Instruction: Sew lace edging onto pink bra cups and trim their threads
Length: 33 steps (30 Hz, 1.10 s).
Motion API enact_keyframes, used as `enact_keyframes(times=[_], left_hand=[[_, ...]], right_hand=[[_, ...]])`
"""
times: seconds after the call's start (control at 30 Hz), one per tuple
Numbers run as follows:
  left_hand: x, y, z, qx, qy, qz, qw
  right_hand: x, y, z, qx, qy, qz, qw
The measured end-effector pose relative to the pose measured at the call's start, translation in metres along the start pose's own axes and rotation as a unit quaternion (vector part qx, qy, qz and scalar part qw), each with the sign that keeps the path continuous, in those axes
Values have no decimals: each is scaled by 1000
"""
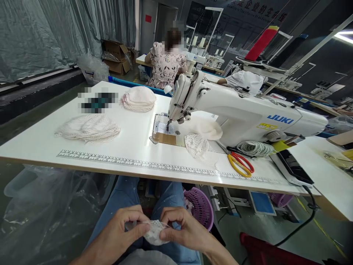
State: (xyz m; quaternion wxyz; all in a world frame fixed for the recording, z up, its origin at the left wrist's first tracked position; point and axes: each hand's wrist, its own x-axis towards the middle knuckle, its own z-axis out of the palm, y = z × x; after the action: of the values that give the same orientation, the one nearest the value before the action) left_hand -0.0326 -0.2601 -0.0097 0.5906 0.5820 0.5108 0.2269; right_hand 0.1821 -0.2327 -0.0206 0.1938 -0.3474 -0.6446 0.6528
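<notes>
Above my lap, my left hand (131, 226) and my right hand (178, 228) pinch a small piece of white lace fabric (156, 232) between thumbs and fingers, one at each side. Part of the lace is hidden behind the fingers. On the table in front stands a white sewing machine (234, 110). A lace piece (197, 145) and a cream fabric piece (208, 128) lie by its needle plate. Left of the machine rest a stack of white lace pieces (88, 127) and a stack of pale pink fabric pieces (138, 98).
Scissors (239, 164) with red and yellow handles and a coil of white cord (255, 148) lie right of the needle. A printed ruler (132, 162) runs along the table's front edge. Below is a purple basket (202, 208). A person (168, 62) sits ahead.
</notes>
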Motion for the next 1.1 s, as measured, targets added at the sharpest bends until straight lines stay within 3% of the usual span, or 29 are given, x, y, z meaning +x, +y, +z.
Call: enact_keyframes(times=[0.17, 0.47, 0.73, 0.97, 1.1], left_hand=[[2, 2, -6, -72, -67, -12, 995], [2, -6, 3, -55, -21, -56, 997], [1, -7, -11, -166, -72, -118, 976], [-1, -7, -14, -171, -53, -173, 968], [4, 1, -13, -168, -81, -193, 963]], right_hand=[[1, -1, 3, 12, 16, 2, 1000], [1, 1, 8, -33, 20, 9, 999], [-3, 4, 1, 7, -20, -31, 999], [-9, 6, -9, 33, -71, -61, 995], [-13, 9, -11, 49, -79, -47, 995]])
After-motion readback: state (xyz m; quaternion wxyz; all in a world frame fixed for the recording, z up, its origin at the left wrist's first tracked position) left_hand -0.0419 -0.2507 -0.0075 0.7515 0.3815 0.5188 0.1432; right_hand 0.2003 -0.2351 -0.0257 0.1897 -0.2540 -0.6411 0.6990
